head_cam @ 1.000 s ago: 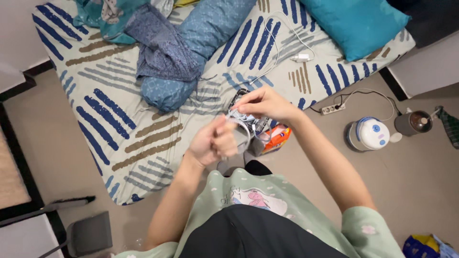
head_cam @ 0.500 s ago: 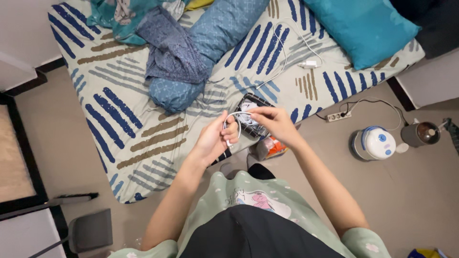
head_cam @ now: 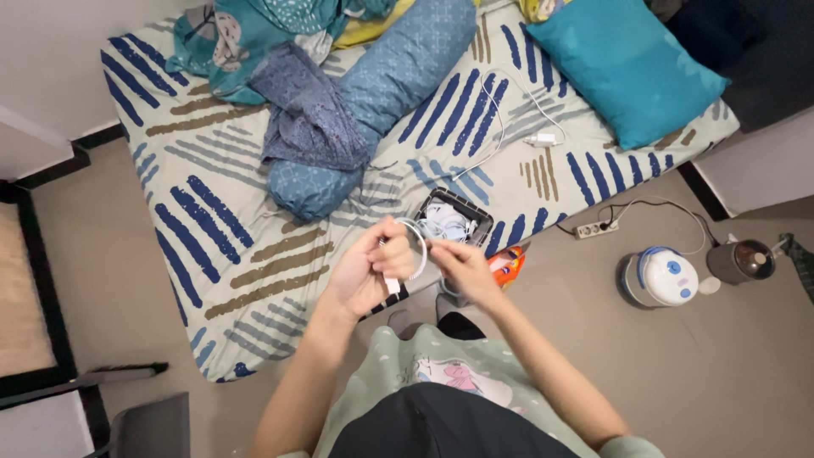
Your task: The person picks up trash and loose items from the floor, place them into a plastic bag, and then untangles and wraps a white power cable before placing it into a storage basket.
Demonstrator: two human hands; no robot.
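I stand at the corner of a mattress with a striped sheet. My left hand grips a white cable bent into a loop, with a white plug end showing below the fingers. My right hand pinches the other side of the same loop. Just beyond my hands, a small black basket holding more white cables sits on the mattress edge.
A blue bolster, crumpled clothes, a teal pillow and a white charger with cord lie on the mattress. On the floor are an orange packet, a power strip, a rice cooker and a dark jar.
My hands came lower and closer to me, and my right hand moved from above the basket down to the loop. The cable is now coiled tighter between both hands.
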